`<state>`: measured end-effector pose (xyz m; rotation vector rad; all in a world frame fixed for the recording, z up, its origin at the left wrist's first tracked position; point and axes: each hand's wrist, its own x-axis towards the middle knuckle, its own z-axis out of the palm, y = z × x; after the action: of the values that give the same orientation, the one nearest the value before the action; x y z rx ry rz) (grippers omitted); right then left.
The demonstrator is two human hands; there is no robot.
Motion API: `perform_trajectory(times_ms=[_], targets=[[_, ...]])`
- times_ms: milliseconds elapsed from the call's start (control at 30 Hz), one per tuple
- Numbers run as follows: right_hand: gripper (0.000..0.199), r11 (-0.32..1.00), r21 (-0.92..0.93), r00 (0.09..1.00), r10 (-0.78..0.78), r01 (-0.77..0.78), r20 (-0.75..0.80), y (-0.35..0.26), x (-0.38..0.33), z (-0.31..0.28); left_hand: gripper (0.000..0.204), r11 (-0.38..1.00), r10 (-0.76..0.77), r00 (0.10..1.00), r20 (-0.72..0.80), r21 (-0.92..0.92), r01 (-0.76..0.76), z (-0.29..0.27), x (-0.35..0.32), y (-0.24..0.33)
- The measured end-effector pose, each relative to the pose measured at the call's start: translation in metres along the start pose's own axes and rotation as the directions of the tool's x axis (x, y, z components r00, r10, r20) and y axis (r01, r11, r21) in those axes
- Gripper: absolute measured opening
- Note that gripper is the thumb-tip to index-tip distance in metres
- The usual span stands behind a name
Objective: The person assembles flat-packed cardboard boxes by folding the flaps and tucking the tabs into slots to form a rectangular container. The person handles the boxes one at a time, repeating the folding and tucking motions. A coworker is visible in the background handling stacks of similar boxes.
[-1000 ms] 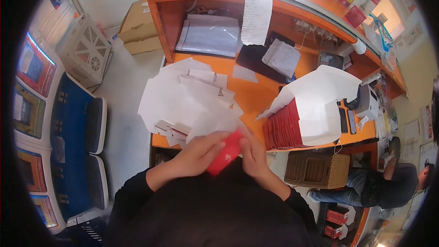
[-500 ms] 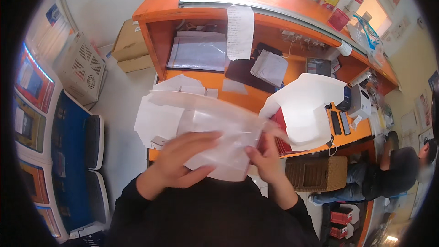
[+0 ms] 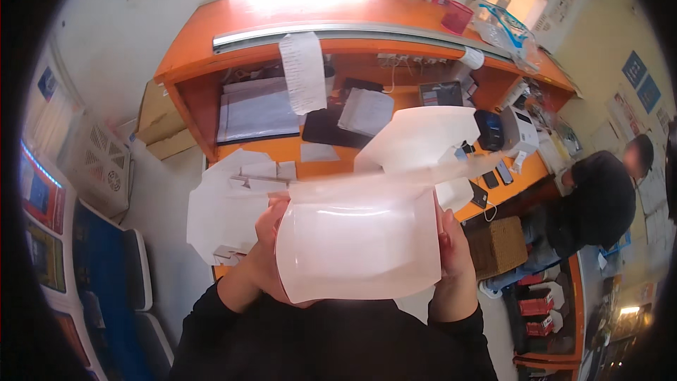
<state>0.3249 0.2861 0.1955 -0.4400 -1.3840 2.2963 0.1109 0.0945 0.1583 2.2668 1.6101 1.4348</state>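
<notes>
In front of my body I hold a white cardboard box, its glossy inside facing up and its walls raised. My left hand grips its left wall, with several fingers hidden behind or under the card. The right hand is closed around the right wall, its fingers partly out of sight. A blurred flap stands along the far edge of the box. Beyond my left hand lie flat white card blanks. Farther off to the right, another white cardboard piece rests on the orange desk.
The orange desk has shelves holding papers and a dark flat item. Phones and a white printer-like device are on its right. A brown woven basket stands near a person in dark clothing. Blue seats line the left.
The white card has turned and opened into a tray-like box with raised walls. My hands have moved to its two opposite sides. The view has shifted to the right.
</notes>
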Motion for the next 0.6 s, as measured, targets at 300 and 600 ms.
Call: perform_trajectory(times_ms=[300, 600], targets=[[0.087, 0.547, -0.684, 0.662, -0.739, 0.483, -0.123, -0.016, -0.026, -0.007, 0.106, 0.998, 0.064, 0.948, -0.311, 0.002, -0.067, 0.032, 0.046, 0.010], [0.048, -0.130, -0.922, 0.885, -0.259, 0.365, 0.387, -0.043, -0.017, 0.069, 0.110, 0.975, 0.053, 0.900, -0.434, 0.217, 0.047, 0.093, 0.079, -0.011]])
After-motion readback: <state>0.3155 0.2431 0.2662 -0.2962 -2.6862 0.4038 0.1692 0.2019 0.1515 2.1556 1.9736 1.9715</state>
